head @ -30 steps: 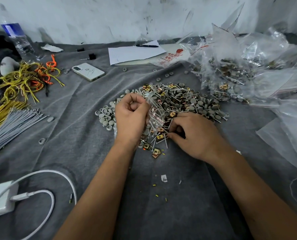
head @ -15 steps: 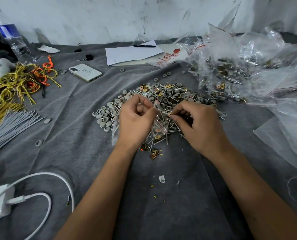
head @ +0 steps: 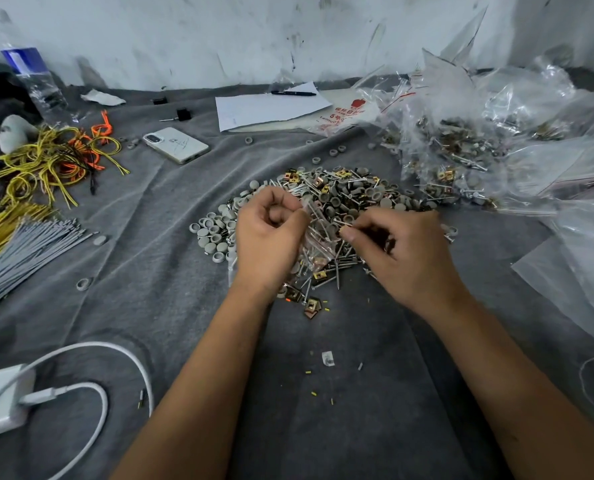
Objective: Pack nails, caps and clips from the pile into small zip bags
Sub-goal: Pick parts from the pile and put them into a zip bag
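over the near edge of the pile (head: 340, 199), both hands work a small zip bag (head: 318, 237).
bare grey cloth (head: 340, 393) lies nearest. left hand (head: 271, 237) pinches the bag's mouth, the bag hanging lengthwise toward the viewer with nails and a clip inside; right hand (head: 403, 251) pinches a nail (head: 344, 222) lying crosswise at the mouth. filled bags (head: 461, 150) heap far right.

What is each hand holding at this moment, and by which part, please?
Left hand pinches the small zip bag at its top edge; right hand pinches nails by one end.
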`<act>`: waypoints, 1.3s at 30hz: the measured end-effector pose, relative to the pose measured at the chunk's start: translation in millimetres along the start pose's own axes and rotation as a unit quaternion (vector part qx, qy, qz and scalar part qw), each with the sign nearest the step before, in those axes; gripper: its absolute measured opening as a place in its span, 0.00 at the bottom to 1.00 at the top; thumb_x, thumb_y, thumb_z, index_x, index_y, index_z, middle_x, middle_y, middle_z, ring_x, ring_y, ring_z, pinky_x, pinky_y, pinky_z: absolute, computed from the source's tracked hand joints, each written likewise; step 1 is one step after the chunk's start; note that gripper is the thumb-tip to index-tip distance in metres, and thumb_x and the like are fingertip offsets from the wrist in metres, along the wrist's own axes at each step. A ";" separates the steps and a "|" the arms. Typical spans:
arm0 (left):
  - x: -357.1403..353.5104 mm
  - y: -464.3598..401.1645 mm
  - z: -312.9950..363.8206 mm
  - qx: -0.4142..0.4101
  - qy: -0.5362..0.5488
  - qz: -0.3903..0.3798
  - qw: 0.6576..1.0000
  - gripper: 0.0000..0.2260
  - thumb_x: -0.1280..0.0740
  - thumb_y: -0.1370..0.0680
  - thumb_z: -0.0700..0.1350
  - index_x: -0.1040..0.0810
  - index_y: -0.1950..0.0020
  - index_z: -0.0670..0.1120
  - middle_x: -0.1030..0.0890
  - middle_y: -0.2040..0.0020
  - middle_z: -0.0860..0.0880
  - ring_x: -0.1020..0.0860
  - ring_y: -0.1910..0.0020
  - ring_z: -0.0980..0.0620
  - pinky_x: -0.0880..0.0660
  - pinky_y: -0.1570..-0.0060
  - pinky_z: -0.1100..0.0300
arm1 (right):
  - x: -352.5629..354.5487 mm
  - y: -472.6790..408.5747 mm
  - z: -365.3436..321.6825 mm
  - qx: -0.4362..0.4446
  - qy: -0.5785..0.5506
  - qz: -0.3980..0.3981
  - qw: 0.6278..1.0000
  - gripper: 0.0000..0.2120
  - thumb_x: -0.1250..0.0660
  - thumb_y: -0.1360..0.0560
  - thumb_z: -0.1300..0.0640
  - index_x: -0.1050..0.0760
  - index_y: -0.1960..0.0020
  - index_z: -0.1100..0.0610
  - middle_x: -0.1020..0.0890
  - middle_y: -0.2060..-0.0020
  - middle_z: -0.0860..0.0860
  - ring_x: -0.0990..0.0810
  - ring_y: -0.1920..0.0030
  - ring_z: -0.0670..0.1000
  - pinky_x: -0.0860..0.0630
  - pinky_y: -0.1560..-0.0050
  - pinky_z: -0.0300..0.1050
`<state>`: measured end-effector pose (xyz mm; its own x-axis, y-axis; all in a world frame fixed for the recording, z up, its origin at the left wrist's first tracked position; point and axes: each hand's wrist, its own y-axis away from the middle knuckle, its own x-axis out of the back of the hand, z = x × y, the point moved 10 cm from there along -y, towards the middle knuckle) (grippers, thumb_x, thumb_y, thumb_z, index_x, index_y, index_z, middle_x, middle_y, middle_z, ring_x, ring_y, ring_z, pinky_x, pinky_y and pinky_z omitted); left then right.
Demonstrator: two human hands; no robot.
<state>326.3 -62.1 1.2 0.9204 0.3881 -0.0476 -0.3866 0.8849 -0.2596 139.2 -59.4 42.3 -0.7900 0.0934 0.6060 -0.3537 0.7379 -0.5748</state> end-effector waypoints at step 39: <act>5.9 -1.6 0.0 0.015 0.038 0.006 0.999 0.09 0.33 0.23 0.30 0.25 0.58 0.44 0.28 0.75 0.50 0.32 0.79 0.53 0.37 0.79 0.65 | -5.5 -0.1 11.6 -0.013 0.016 -0.011 1.000 0.06 0.24 0.26 0.61 0.16 0.50 0.55 0.16 0.56 0.44 0.22 0.57 0.36 0.28 0.53 0.28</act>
<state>332.3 -61.2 1.3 0.9169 0.3792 -0.1245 -0.3984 0.8878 -0.2304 137.8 -67.7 32.7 -0.7657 0.0981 0.6357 -0.3573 0.7570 -0.5471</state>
